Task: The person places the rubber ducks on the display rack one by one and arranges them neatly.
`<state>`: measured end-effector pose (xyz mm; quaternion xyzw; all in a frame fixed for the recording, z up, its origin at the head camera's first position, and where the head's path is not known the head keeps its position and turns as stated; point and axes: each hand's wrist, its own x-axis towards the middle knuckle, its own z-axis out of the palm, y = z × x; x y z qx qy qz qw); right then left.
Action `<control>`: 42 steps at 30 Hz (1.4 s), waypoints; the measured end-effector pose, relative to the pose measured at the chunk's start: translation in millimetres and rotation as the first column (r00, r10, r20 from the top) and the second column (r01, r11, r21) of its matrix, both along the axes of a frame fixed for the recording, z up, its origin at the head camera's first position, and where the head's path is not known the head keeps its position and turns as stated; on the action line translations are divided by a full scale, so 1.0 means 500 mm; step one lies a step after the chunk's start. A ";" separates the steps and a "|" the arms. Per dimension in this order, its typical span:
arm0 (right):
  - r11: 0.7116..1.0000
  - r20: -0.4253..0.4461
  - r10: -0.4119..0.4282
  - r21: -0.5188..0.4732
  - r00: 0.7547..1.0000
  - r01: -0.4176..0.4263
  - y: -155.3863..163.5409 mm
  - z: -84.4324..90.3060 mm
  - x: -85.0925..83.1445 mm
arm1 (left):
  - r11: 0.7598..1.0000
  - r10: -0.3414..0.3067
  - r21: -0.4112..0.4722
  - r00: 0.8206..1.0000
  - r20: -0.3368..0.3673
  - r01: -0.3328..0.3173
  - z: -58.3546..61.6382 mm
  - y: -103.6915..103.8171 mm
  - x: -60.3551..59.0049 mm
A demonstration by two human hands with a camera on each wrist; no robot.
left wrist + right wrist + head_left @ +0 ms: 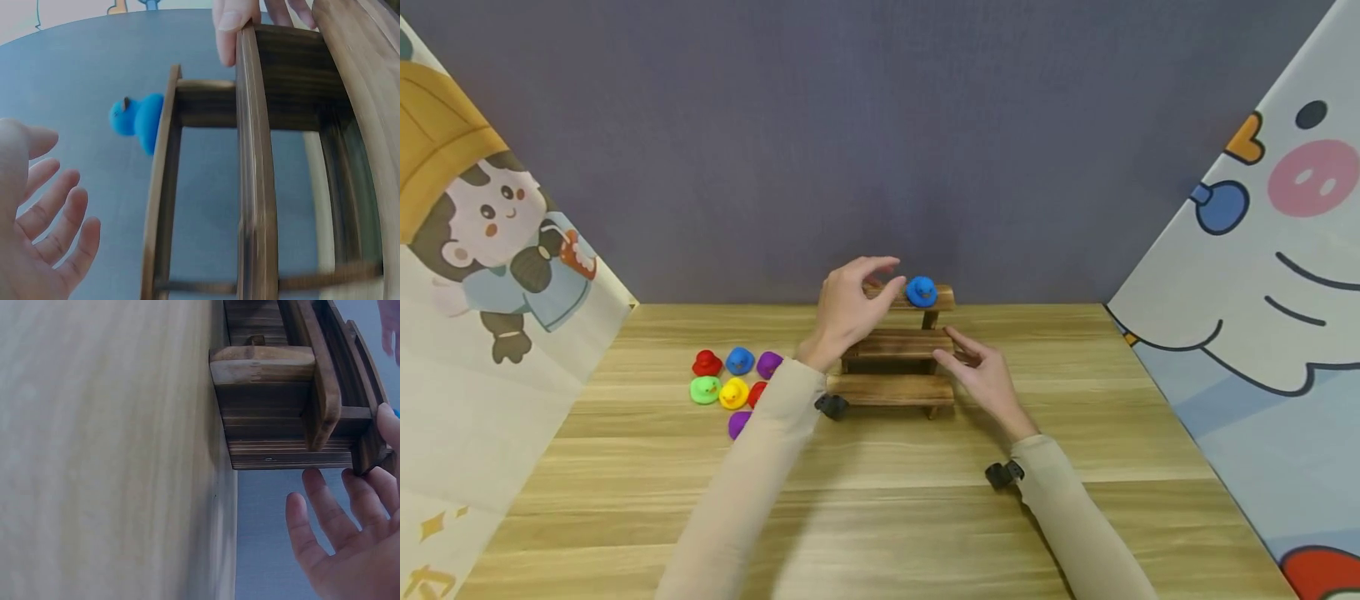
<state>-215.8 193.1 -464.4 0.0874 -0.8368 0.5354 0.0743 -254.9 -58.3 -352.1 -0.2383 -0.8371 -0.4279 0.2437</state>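
Observation:
A small three-step wooden stand (891, 389) stands on the table toward the back wall. On the right part of its top step sits a blue rubber duck (921, 292). My left hand (852, 304) hovers just left of the duck with thumb and fingers spread. A gap separates it from the duck in the left wrist view, and nothing is held in it. At the stand's right side, my right hand (987, 379) grips the end of the middle step (253, 156), thumb on one face and fingers round the other.
Left of the stand lies a group of rubber ducks, among them a red duck (707, 362), a green duck (705, 390) and a yellow duck (733, 393). The left forearm partly covers some. A grey wall (880, 150) rises behind the wooden table (880, 517).

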 end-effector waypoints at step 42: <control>1.000 0.014 0.008 0.025 1.000 -0.008 0.003 0.003 -0.004 | 0.965 0.237 -0.174 0.938 0.251 -0.197 -0.137 -0.419 0.159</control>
